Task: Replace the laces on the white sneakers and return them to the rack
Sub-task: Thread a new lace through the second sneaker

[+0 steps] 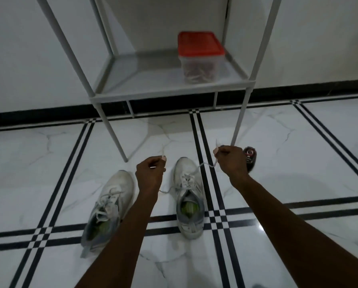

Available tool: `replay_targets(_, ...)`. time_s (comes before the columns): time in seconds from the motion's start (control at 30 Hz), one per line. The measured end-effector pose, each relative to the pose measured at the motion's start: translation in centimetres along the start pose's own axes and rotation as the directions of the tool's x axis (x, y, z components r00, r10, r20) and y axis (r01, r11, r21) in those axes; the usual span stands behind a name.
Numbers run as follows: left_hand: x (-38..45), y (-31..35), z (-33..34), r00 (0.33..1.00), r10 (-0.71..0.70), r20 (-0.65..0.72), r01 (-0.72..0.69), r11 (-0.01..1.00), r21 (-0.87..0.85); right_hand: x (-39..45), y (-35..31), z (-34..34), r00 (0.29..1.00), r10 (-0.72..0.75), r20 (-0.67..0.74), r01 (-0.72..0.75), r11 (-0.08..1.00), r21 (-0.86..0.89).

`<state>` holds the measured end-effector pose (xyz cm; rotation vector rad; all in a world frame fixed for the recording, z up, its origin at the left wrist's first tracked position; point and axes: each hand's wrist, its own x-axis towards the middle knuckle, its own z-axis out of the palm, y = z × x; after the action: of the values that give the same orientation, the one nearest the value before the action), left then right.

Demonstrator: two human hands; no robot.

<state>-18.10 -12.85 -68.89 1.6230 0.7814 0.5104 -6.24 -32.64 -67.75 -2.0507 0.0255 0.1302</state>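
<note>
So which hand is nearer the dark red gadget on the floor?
Right. The right hand sits directly beside the gadget, nearly touching it; the left hand is across the right sneaker.

- One view only, from the person's head, tilted forward and down at the tiled floor (278,154).
- Both forearms reach in from the bottom edge toward mid-frame.
- Wide lens: the rack (169,88) fills the upper centre, its posts splaying outward.
- The sneakers (188,196) sit near, at centre.

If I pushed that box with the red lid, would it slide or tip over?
The box would probably slide: it looks squat, with a flat bottom on the rack shelf. It is likely light, being clear plastic that seems to hold only thin cords. It stands near the front edge, so it might fall off.
</note>
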Motion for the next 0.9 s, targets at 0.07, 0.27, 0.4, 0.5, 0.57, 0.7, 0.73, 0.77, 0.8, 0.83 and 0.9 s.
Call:
replay_targets(0.07,-0.6,-2.2,0.6,0.999,-0.036,0.028,0.035,0.999,0.012,-0.5,2.0,0.9,0.998,-0.003,0.064,0.012,0.991,-0.132)
replay_targets(0.27,-2.5,-6.3,2.0,0.97,0.108,0.22,-0.18,0.924,0.339,-3.4,5.4,3.1,0.887,-0.287,0.361,0.398,0.872,-0.284)
replay_targets(0.4,-3.4,-7.3,2.5,0.949,0.069,0.307,-0.193,0.898,0.395,-3.6,6.3,3.9,0.809,-0.277,0.518,0.448,0.862,-0.238)
replay_targets(0.5,-3.5,-7.6,2.6,0.97,0.046,0.237,-0.142,0.902,0.408,-3.8,5.8,3.7,0.847,-0.178,0.502,0.357,0.889,-0.287)
replay_targets(0.57,-3.4,-7.6,2.5,0.975,0.057,0.216,-0.145,0.899,0.414,-3.9,5.9,3.7,0.869,-0.156,0.47,0.326,0.895,-0.305)
replay_targets(0.7,-3.3,-7.6,2.4,0.963,0.085,0.254,-0.219,0.794,0.567,-4.2,7.0,3.6,0.877,-0.213,0.431,0.371,0.87,-0.324)
replay_targets(0.73,-3.3,-7.6,2.4,0.958,0.061,0.281,-0.236,0.723,0.649,-4.1,7.3,3.7,0.872,-0.225,0.435,0.389,0.858,-0.336)
replay_targets(0.77,-3.5,-7.6,2.3,0.951,0.02,0.31,-0.25,0.643,0.724,-4.1,7.5,3.9,0.861,-0.237,0.451,0.415,0.839,-0.352)
replay_targets(0.8,-3.7,-7.4,2.2,0.944,-0.046,0.327,-0.24,0.582,0.777,-4.1,7.4,4.0,0.85,-0.24,0.468,0.436,0.82,-0.372)
replay_targets(0.83,-3.8,-7.1,2.3,0.938,-0.099,0.333,-0.221,0.568,0.793,-4.0,7.4,4.1,0.837,-0.247,0.488,0.456,0.807,-0.374)
replay_targets(0.9,-3.6,-6.4,1.8,0.934,-0.154,0.321,-0.149,0.649,0.746,-3.7,6.9,3.7,0.833,-0.239,0.499,0.445,0.825,-0.348)
